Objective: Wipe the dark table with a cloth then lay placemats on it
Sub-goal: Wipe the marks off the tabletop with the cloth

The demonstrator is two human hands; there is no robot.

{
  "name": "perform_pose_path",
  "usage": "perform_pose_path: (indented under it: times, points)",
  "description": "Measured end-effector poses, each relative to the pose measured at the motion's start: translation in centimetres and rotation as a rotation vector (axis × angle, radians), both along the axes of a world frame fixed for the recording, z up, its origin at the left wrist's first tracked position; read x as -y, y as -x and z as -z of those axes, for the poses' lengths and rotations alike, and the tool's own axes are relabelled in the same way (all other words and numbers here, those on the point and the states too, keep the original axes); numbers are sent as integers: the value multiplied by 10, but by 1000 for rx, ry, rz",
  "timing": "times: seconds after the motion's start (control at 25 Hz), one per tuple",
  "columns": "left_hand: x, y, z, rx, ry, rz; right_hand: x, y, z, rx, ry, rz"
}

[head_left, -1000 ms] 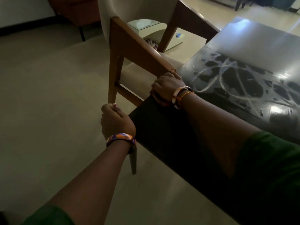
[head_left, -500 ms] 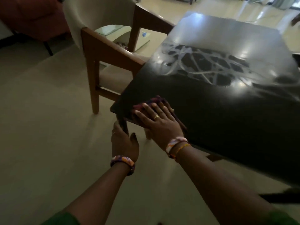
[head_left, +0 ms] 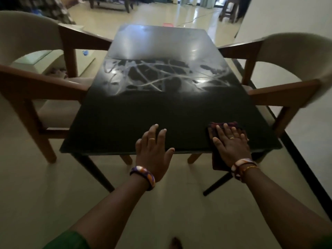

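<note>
Both hands flat on the near edge of the dark surface, cloth under the right one.

Nearest the camera, the left hand [head_left: 154, 148] rests palm down on the near edge of the surface [head_left: 136, 112], fingers [head_left: 161, 135] straight and spread apart, holding nothing. Over toward the near right corner, the right hand [head_left: 230, 143] presses flat on a dark reddish cloth [head_left: 218, 125], fingers straight and slightly apart, and part of the cloth droops over the edge. Further back the top has pale streaky smears [head_left: 161, 76] across the middle. A wooden chair with a cream back sits on each side, left chair [head_left: 27, 83] and right chair [head_left: 287, 87]. No placemats laid yet.
</note>
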State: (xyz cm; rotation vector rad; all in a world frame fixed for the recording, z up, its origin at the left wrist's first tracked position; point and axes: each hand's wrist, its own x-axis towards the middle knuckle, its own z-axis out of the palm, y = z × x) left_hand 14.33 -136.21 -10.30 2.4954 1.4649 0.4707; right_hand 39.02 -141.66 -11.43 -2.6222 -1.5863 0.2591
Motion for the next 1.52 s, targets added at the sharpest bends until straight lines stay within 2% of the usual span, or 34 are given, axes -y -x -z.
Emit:
perform_pose_path:
  times: [0.16, 0.32, 0.48, 0.8, 1.0, 1.12, 1.24, 1.32, 1.44, 1.52]
  points:
    - [-31, -58, -27, -77, 70, 131, -29, -23, -2, 26, 61, 64]
    - [-82, -114, -26, -221, 12, 215, -76, -80, -2, 29, 67, 86]
    - [-156, -181, -21, -199, -10, 151, -150, -145, 5, 51, 11, 100]
    - [-296, -323, -22, -154, 91, -8, -322, -261, 8, -18, -38, 31]
    - [-338, -339, -13, -249, 123, -34, -431, -295, 1, -76, -30, -31]
    - [-360, -346, -12, -370, 173, -24, -392, -283, 5, -32, -38, -88]
    - [-374, -357, -11, -525, 95, 22, -328, -255, 8, 9, -54, -102]
    - [-381, -364, -16, -560, 54, 60, -361, -266, 9, 18, -44, -68]
    - [-384, -370, -21, -558, 54, 70, -457, -291, 5, -46, -36, -41]
    - [-385, -369, -22, -552, 66, 84, -471, -292, 4, -38, -3, -41]
